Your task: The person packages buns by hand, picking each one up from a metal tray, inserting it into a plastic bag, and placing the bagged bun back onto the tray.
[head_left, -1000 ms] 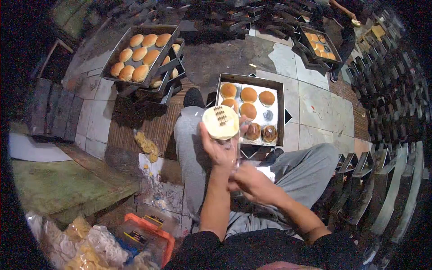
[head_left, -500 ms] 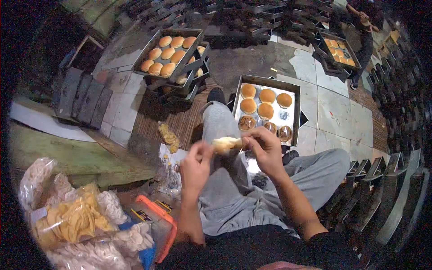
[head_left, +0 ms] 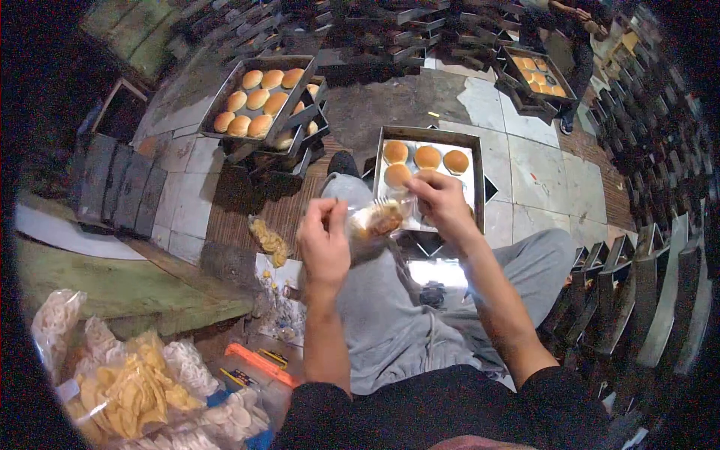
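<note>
A browned bun in a clear plastic bag (head_left: 381, 217) hangs stretched between my two hands, above my knees. My left hand (head_left: 325, 244) is closed, pinching the bag's left end between thumb and fingers. At the other end, my right hand (head_left: 442, 199) pinches the plastic just beyond the bun. Behind my hands lies a metal tray (head_left: 477, 142) with round golden buns (head_left: 427, 157) on it. My right hand and the bag hide the tray's near rows.
Stacked trays of buns (head_left: 257, 99) stand at the far left. Another bun tray (head_left: 538, 73) sits far right beside a person (head_left: 581, 60). Bags of pale and yellow contents (head_left: 135, 390) lie lower left, near an orange-rimmed box (head_left: 259, 364). Dark metal tins (head_left: 645, 300) line the right.
The bagged bun has turned between my hands, its browned side now showing. Both hands are slightly higher in view. The view has shifted, so the trays appear further left.
</note>
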`<state>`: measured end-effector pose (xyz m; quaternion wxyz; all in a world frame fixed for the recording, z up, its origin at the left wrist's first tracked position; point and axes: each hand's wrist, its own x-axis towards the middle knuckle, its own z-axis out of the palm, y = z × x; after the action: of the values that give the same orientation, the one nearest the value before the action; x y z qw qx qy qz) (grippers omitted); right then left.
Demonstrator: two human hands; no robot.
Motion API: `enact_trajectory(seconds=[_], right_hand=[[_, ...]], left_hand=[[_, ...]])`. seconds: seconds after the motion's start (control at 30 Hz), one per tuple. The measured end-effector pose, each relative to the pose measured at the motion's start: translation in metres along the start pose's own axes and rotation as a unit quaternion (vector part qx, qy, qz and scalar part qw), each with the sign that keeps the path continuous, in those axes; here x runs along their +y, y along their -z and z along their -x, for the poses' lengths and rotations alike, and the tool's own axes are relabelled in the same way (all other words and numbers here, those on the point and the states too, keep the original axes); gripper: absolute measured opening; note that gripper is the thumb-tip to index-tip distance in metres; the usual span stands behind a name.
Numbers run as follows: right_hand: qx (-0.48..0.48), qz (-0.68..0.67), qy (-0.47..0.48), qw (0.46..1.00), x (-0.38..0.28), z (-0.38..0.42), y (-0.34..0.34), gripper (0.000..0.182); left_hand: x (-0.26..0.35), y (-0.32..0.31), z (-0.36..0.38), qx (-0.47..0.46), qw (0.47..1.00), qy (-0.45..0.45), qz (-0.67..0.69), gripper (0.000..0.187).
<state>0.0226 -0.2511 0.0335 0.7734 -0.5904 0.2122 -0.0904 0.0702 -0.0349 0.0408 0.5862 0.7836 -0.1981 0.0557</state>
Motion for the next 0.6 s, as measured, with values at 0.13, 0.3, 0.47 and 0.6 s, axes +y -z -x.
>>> enact_trajectory(seconds=[0.13, 0.3, 0.47, 0.6], right_hand=[[-0.020, -0.033, -0.031, 0.999, 0.025, 0.010, -0.008, 0.018], [0.011, -0.065, 0.014, 0.998, 0.021, -0.001, -0.011, 0.017], [-0.023, 0.007, 0.021, 0.999, 0.003, -0.035, -0.024, 0.017], [-0.059, -0.046, 0.003, 0.997, 0.036, -0.016, -0.017, 0.019]], left_hand=[[-0.015, 0.018, -0.003, 0.020, 0.988, 0.135, 0.070, 0.020], [-0.005, 0.021, -0.015, 0.055, 0.992, 0.109, 0.039, 0.019], [-0.005, 0.008, -0.040, 0.025, 0.997, -0.066, -0.009, 0.019], [0.004, 0.022, -0.023, 0.058, 0.982, -0.091, -0.158, 0.025]])
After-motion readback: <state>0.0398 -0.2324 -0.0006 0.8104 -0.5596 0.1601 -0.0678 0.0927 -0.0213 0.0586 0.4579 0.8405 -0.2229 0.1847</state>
